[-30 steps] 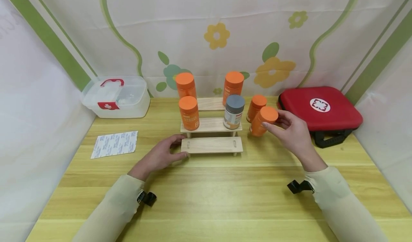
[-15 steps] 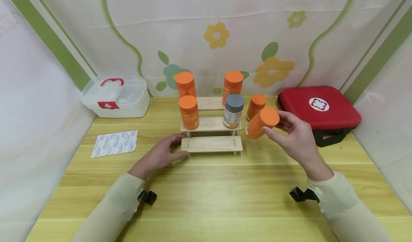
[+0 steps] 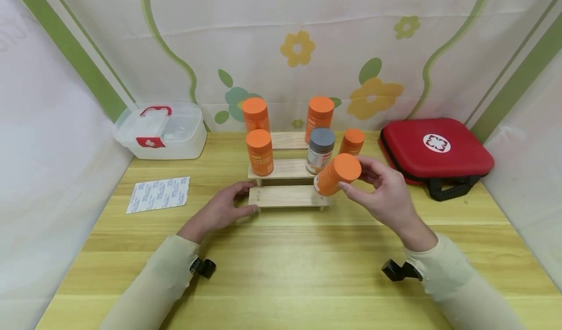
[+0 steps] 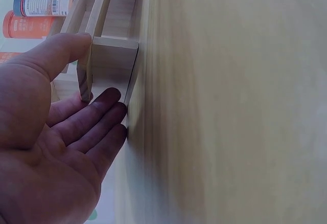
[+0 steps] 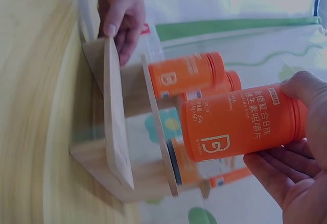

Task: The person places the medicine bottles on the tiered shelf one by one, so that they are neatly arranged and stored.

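Observation:
My right hand (image 3: 386,193) grips an orange pill bottle (image 3: 337,175) near its lid, thumb on one side and fingers on the other. The bottle is tilted above the right end of the lowest step of a wooden tiered stand (image 3: 285,197). At that step's left end, my left hand (image 3: 221,210) pinches the board between thumb and index finger; the left wrist view shows the other fingers stretched beside the end panel. On the middle step stand an orange bottle (image 3: 261,154) and a grey-lidded bottle (image 3: 320,152). Two orange bottles, one at left (image 3: 256,113), occupy the top step.
Behind the held bottle, a smaller orange bottle (image 3: 352,142) stands on the table, right of the stand. A red first-aid case (image 3: 439,149) lies at the right. To the left are a clear medicine box (image 3: 175,142) and a printed blister sheet (image 3: 159,195).
The right hand has carried the orange bottle leftward from beside the stand to over the lowest step, tilting it further. The left hand stays at the stand's left end.

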A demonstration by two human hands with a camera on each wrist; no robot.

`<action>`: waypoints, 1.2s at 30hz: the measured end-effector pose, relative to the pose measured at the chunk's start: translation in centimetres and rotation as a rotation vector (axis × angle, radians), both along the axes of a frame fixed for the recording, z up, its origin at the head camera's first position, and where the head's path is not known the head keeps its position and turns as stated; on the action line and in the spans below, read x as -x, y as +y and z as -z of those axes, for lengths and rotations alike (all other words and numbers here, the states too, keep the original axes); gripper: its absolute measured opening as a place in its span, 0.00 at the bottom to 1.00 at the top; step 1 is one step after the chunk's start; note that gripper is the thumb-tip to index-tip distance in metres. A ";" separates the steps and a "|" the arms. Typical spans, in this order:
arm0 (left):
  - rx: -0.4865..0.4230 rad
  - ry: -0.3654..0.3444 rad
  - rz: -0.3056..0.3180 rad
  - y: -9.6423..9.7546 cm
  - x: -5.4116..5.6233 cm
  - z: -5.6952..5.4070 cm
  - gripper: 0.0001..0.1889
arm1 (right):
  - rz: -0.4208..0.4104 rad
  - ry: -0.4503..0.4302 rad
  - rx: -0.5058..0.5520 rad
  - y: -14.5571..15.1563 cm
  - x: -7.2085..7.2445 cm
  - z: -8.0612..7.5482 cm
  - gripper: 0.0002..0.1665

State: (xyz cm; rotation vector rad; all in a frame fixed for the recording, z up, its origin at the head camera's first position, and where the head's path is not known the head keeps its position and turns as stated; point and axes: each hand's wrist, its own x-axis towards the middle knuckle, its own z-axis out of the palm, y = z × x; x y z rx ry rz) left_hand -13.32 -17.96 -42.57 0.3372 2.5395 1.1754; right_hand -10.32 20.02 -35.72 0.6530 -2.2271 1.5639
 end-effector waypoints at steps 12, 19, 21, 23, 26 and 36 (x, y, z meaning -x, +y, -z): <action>0.001 0.009 0.011 0.1 0.0 -0.4 0.37 | -0.123 0.070 -0.017 -3.9 0.9 0.9 0.34; 0.029 0.014 0.020 0.0 -0.1 -0.7 0.38 | -0.150 0.021 -0.034 -6.2 1.3 1.2 0.34; 0.030 0.019 0.021 -0.1 -0.1 -0.8 0.38 | -0.156 0.012 -0.039 -6.9 1.4 1.4 0.34; 0.020 0.022 0.019 -0.2 -0.2 -0.9 0.38 | -0.166 -0.001 -0.040 -7.6 1.5 1.6 0.33; -0.007 0.026 0.016 -0.5 -0.2 -1.0 0.38 | -0.182 -0.028 -0.040 -8.6 1.8 2.0 0.33; -0.013 0.054 0.032 -1.0 0.0 -1.0 0.33 | -0.218 -0.173 -0.018 -11.3 2.9 3.4 0.33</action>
